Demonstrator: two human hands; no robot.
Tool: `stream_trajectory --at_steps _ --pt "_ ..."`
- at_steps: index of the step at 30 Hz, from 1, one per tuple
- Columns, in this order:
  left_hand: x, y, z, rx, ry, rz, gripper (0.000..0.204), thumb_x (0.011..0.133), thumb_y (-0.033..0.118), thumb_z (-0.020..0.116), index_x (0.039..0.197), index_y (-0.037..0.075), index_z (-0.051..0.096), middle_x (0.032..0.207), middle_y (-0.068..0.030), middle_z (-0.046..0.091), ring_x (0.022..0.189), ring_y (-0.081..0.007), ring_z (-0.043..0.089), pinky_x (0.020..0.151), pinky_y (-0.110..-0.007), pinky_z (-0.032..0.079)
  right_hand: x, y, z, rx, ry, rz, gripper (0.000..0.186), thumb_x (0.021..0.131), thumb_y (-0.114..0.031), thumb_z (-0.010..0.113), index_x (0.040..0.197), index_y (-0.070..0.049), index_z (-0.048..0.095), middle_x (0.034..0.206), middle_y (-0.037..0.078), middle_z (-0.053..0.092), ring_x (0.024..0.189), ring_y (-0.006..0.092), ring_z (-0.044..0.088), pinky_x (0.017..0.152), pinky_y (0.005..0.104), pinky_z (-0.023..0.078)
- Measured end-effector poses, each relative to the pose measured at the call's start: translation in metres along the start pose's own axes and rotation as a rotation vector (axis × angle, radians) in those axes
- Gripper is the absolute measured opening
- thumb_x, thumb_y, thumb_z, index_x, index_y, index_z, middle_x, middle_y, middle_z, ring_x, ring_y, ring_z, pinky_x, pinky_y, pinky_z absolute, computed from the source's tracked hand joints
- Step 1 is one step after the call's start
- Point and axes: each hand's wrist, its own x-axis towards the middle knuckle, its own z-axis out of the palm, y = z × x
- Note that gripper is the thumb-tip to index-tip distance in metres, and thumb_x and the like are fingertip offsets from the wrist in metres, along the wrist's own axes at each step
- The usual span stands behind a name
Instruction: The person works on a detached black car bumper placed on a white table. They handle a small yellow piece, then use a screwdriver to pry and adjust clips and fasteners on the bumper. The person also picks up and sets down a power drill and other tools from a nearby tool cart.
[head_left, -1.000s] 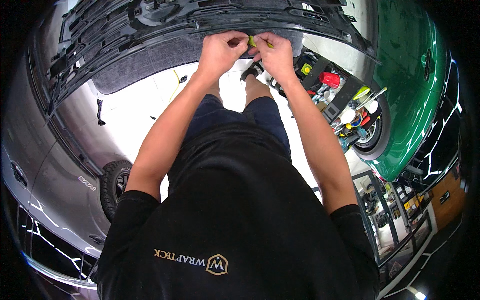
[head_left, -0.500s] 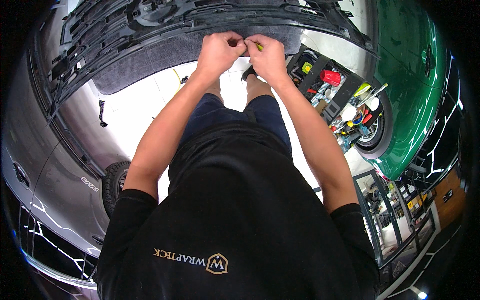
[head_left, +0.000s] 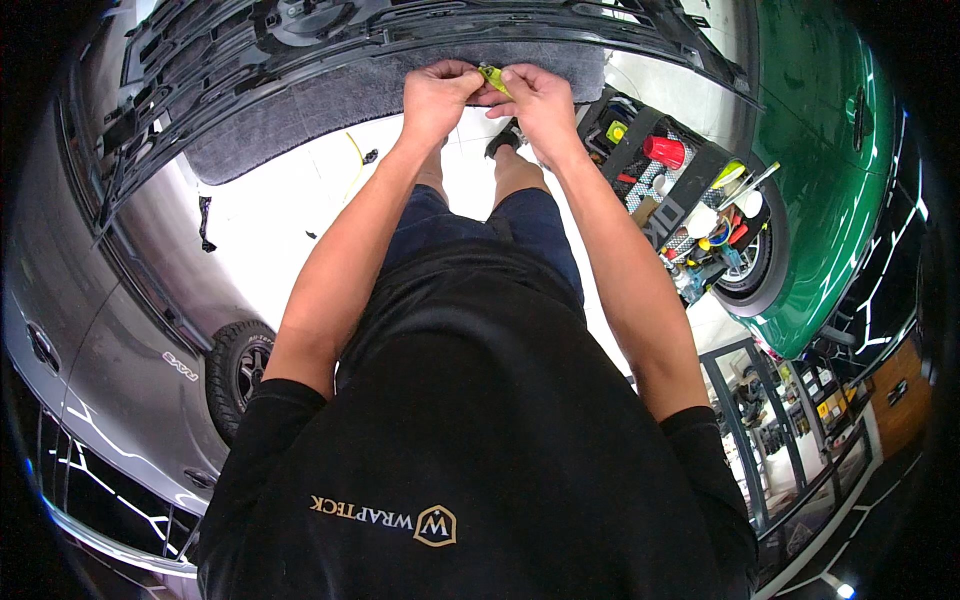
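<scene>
Both my hands meet at the top middle, above the edge of a grey padded surface (head_left: pixel 330 112). A small yellow-green tool (head_left: pixel 494 78) with a dark end sits between them; its exact kind I cannot make out. My right hand (head_left: pixel 540 105) pinches it between thumb and fingers. My left hand (head_left: pixel 438 98) is closed, its thumb and fingertips against the tool's dark end. Whether the left fingers hold anything else is hidden. Just beyond the hands stretches a large black slatted car grille (head_left: pixel 400 45), lying on the padded surface.
At the right stands a dark tool cart (head_left: pixel 655 185) with a red cup (head_left: pixel 664 152), bottles and hand tools. A green car (head_left: pixel 820 200) is beyond it, a grey car (head_left: pixel 130 330) at the left. A yellow cord (head_left: pixel 355 150) lies on the white floor.
The yellow-green tool, mostly hidden before, now shows between my hands. My right fingers have spread and turned a little. My left hand stays close by.
</scene>
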Motion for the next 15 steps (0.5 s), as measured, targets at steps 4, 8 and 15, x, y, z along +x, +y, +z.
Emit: stream_trajectory --at_steps 4,8,15 --pt "0.008 0.000 -0.001 0.008 0.005 -0.066 0.019 0.091 0.007 0.074 0.095 -0.011 0.074 0.087 -0.0152 0.076 0.075 -0.0178 0.074 0.069 -0.028 0.061 0.007 -0.001 0.003 0.019 0.054 0.031 0.025 0.105 -0.008 0.057 0.110 0.015 0.065 0.096 0.022 0.072 0.078 0.0251 0.077 0.064 0.0336 0.065" --pt "0.012 0.003 0.002 -0.135 0.036 -0.145 0.019 0.093 0.006 0.072 0.098 -0.013 0.072 0.094 -0.0175 0.075 0.079 -0.0216 0.075 0.071 -0.030 0.063 0.015 0.003 0.008 0.241 0.163 0.127 0.023 0.103 -0.005 0.056 0.109 0.017 0.062 0.096 0.023 0.070 0.076 0.0283 0.077 0.064 0.0355 0.066" --pt "0.022 0.011 -0.009 -0.031 -0.068 -0.280 0.021 0.099 0.007 0.067 0.110 -0.011 0.069 0.110 -0.0196 0.073 0.094 -0.0281 0.075 0.086 -0.037 0.066 0.023 -0.001 -0.002 0.141 0.162 0.216 0.025 0.102 -0.006 0.057 0.112 0.017 0.059 0.104 0.026 0.070 0.084 0.0317 0.076 0.069 0.0373 0.065"
